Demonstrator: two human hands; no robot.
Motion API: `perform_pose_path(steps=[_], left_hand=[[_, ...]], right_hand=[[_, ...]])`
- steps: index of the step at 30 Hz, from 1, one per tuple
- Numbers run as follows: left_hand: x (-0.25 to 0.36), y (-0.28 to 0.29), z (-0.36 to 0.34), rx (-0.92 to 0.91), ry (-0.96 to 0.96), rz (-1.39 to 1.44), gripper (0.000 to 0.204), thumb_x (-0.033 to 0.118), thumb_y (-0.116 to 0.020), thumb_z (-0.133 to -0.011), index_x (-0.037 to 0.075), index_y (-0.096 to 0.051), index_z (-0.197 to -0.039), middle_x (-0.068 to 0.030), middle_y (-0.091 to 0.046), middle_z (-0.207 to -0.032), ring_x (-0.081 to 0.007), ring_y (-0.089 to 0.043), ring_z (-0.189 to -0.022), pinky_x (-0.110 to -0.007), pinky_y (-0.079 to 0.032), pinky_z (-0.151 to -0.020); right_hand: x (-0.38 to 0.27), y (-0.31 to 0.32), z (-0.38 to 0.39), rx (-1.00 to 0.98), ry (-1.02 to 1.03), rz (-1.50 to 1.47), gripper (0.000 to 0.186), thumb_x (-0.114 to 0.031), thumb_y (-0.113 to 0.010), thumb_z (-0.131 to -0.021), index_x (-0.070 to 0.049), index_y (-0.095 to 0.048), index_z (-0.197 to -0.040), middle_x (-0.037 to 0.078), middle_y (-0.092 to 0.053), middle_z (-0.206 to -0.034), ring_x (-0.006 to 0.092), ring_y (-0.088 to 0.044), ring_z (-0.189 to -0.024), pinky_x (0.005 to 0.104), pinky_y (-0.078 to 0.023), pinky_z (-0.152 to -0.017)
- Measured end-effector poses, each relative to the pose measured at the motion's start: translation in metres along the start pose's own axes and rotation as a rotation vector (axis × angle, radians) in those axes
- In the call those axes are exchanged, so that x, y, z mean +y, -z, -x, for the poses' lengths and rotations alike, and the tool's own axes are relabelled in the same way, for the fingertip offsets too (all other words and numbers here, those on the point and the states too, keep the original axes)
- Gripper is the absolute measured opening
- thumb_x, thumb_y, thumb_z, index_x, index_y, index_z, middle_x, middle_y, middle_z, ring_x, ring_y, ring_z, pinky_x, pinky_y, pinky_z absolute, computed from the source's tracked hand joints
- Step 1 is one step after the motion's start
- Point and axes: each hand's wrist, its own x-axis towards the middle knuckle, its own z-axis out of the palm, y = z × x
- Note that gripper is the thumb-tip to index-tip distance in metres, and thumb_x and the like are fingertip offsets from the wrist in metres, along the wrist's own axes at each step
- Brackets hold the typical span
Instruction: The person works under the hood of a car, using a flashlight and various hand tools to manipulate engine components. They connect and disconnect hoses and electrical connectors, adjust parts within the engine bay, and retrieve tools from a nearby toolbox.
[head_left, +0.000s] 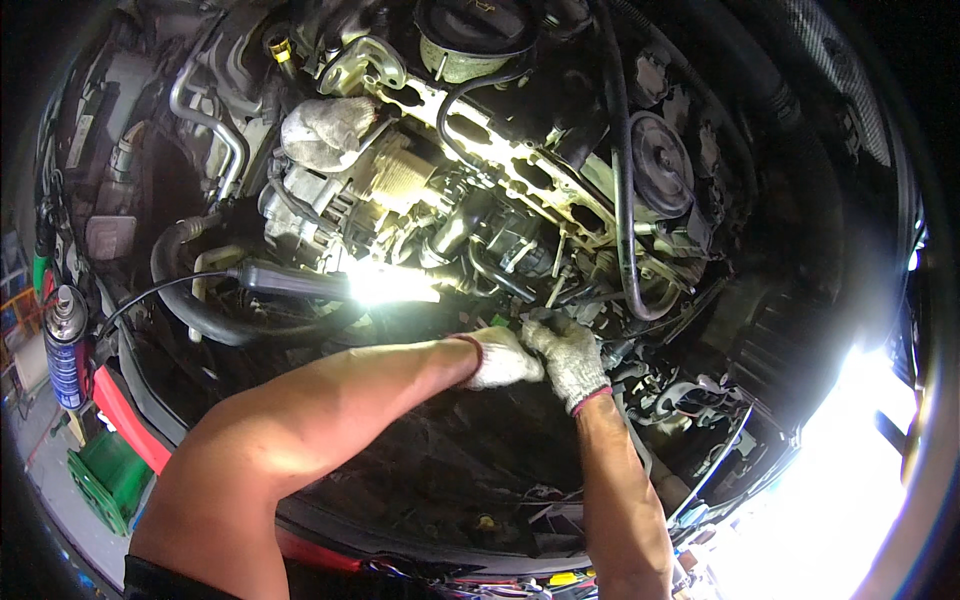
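Note:
Both my hands wear whitish knit work gloves and meet low in the middle of an opened engine bay. My left hand (503, 358) reaches across from the left, its fingers drawn together and partly hidden. Right beside it, my right hand (567, 356) has its fingers curled inward, the glove's fingertips darkened with grime. Whatever lies between the fingers is too small or covered to make out. Just above the hands sit a short black hose (500, 275) and a thin metal rod (557, 270). A lit work light (300, 284) lies to their upper left, its glare washing out nearby parts.
Behind the hands runs a metal cylinder head (530, 175) with open ports. A bunched whitish cloth (325, 133) rests on the engine. A long black hose (622, 170) hangs at right. Left, outside the bay, are a spray can (66, 350) and a green bin (112, 475).

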Motion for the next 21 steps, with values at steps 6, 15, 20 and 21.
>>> perform_pose_path(steps=[6, 15, 20, 21], left_hand=[[-0.002, -0.001, 0.001, 0.236, -0.096, -0.334, 0.077, 0.069, -0.067, -0.080, -0.003, -0.069, -0.107, -0.0252, -0.072, -0.097, -0.0367, -0.070, -0.095, -0.042, -0.053, -0.085], [0.007, -0.031, 0.002, 0.408, -0.092, -0.340, 0.082, 0.075, -0.067, -0.074, -0.001, -0.071, -0.105, -0.0249, -0.071, -0.102, -0.0417, -0.068, -0.099, -0.049, -0.055, -0.086], [0.003, -0.019, -0.002, 0.259, -0.136, -0.325, 0.084, 0.074, -0.069, -0.075, -0.001, -0.070, -0.113, -0.0259, -0.071, -0.107, -0.0354, -0.069, -0.102, -0.045, -0.053, -0.090], [0.004, -0.013, -0.005, 0.155, -0.132, -0.336, 0.084, 0.073, -0.070, -0.076, -0.001, -0.069, -0.115, -0.0260, -0.071, -0.107, -0.0337, -0.069, -0.102, -0.043, -0.053, -0.090]], right_hand=[[-0.019, -0.001, 0.000, 0.037, -0.086, 0.370, 0.063, -0.055, -0.068, -0.088, 0.003, -0.069, -0.114, 0.022, -0.071, -0.112, 0.0326, -0.066, -0.109, 0.0380, -0.049, -0.094], [-0.029, 0.002, 0.008, 0.145, -0.035, 0.650, 0.068, -0.059, -0.076, -0.078, 0.001, -0.071, -0.109, 0.027, -0.072, -0.101, 0.0404, -0.069, -0.102, 0.0445, -0.053, -0.088], [-0.014, 0.000, 0.000, 0.134, 0.011, 0.415, 0.052, -0.037, -0.078, -0.084, 0.004, -0.068, -0.114, 0.017, -0.073, -0.104, 0.0253, -0.068, -0.094, 0.0356, -0.052, -0.087], [-0.006, 0.001, -0.002, 0.128, 0.047, 0.327, 0.047, -0.033, -0.078, -0.086, 0.004, -0.068, -0.114, 0.015, -0.073, -0.103, 0.0229, -0.067, -0.093, 0.0344, -0.052, -0.086]])
